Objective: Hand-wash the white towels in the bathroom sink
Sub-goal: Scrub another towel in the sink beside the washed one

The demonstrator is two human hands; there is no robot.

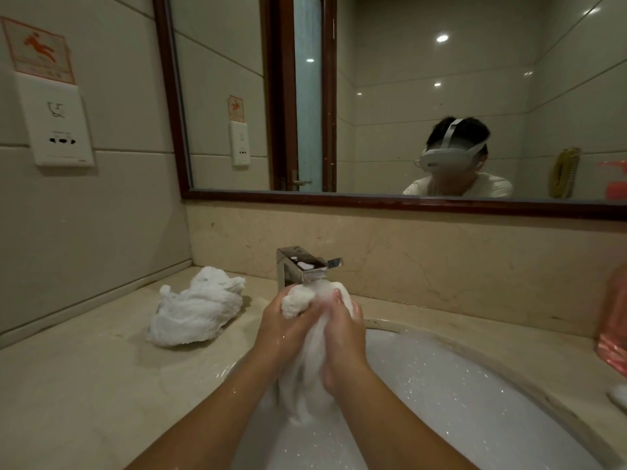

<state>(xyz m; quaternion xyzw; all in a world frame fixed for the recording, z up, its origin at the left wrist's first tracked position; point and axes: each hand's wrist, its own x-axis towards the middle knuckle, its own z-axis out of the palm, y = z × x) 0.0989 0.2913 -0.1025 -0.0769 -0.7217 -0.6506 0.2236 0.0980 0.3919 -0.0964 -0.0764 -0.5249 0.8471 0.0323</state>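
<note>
A wet white towel (307,378) hangs bunched between both hands, right under the spout of the chrome tap (302,266). My left hand (285,329) grips its upper left part, and my right hand (342,337) grips it from the right. The towel's lower end trails down into the white sink (458,395), which holds foamy water. A second white towel (196,312) lies wrung and crumpled on the beige counter (84,385), left of the tap.
A pink plastic bottle (614,330) stands on the counter at the right edge. A framed mirror (390,96) covers the wall behind the tap. A wall socket plate (56,120) sits on the left wall tiles.
</note>
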